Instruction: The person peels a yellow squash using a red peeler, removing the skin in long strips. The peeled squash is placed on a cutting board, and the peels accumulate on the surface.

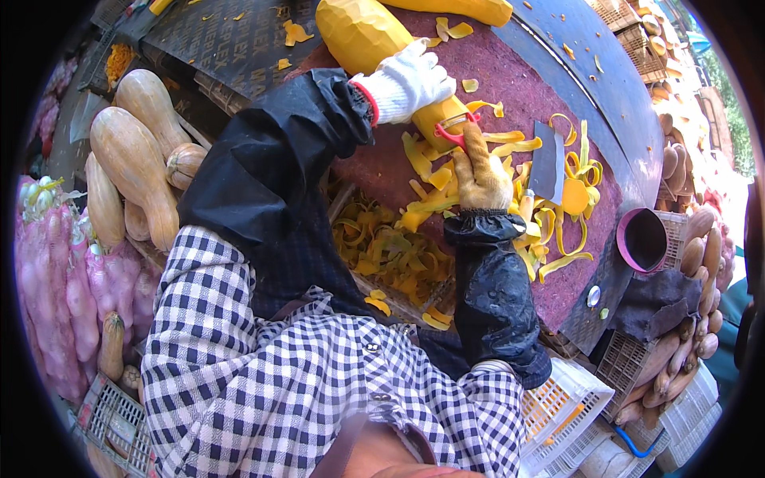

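A large peeled squash (364,39) with yellow flesh lies slanting over a dark red mat (508,71). My left hand (412,77), in a white knit glove, rests gripped over its narrower part. In a tan, stained glove, my right hand (481,173) holds a red-handled peeler (454,128) against the lower end of the squash. Yellow peel strips (430,203) are spread around my right hand. A wide-bladed cleaver (546,161) lies on the peels just right of that hand. Another peeled squash (478,9) shows at the top edge.
Below the mat's edge is a container of peels (394,251). Unpeeled squashes (131,161) are piled at left beside pink net sacks (60,287). A pink-rimmed dark bowl (642,240) stands at right. White plastic crates (562,412) are at lower right, near more stacked squashes (675,364).
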Motion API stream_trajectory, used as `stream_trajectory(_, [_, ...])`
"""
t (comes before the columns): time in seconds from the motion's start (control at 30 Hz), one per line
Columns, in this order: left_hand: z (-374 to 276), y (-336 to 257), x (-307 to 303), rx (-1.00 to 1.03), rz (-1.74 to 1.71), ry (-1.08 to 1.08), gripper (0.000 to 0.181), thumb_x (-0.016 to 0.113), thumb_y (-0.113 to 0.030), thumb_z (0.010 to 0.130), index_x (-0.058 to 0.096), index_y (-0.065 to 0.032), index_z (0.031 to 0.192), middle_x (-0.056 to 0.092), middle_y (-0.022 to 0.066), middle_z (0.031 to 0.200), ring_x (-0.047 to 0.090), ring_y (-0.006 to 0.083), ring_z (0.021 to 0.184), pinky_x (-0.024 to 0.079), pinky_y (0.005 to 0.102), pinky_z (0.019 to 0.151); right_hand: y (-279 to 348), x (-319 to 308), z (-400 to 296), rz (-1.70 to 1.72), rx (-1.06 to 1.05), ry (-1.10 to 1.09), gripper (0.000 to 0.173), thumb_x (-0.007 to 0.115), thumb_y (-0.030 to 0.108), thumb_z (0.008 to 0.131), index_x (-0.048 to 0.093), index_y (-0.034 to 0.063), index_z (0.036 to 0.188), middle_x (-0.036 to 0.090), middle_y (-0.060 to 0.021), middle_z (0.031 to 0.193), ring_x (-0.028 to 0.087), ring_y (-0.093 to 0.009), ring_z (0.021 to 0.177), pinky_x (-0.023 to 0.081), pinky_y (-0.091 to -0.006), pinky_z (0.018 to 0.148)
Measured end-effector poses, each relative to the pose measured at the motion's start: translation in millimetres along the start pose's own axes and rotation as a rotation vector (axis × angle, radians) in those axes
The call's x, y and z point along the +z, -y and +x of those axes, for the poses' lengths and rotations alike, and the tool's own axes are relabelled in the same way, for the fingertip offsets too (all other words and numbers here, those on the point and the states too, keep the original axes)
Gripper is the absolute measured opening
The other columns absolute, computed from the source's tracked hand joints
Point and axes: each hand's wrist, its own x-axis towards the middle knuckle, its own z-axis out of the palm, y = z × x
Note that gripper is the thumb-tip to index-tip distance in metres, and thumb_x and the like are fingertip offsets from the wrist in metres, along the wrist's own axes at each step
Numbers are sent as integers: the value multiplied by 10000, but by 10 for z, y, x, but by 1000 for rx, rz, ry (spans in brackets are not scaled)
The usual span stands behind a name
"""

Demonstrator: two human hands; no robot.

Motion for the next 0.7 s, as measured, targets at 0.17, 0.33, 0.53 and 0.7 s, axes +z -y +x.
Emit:
stream_trajectory(0.17, [30,9,-169,-9,31,127,713,889,-220,683,553,-151,1308,645,106,1223,587,289,1197,296,502,1176,-513,-32,-768,-183,-330,-315,569,763,130,831,593,124,1373,713,-146,954,688,-291,728,559,-403,795])
stream_trajectory(0.33, [104,48,-153,-8,-32,169,751,900,-242,664,550,-162,1323,643,96,1224,577,286,1209,268,499,1191,-87,68,-156,-37,-178,-271,470,730,160,865,633,158,1324,704,-144,932,680,-300,742,553,-421,722])
stream_trajectory(0.53, [56,-8,-136,4,13,145,729,892,-238,673,555,-156,1315,642,89,1214,582,283,1195,282,503,1181,-390,145,-601,-187,-130,-81,540,691,105,869,568,159,1392,706,-144,899,695,-306,754,550,-424,796])
stream_trajectory(0.7, [-8,-4,15,-29,36,4,702,864,-234,676,546,-145,1295,634,90,1185,585,284,1174,298,498,1174,-165,-138,-369,56,-97,-350,482,687,75,890,610,104,1365,725,-168,938,699,-283,780,529,-353,858])
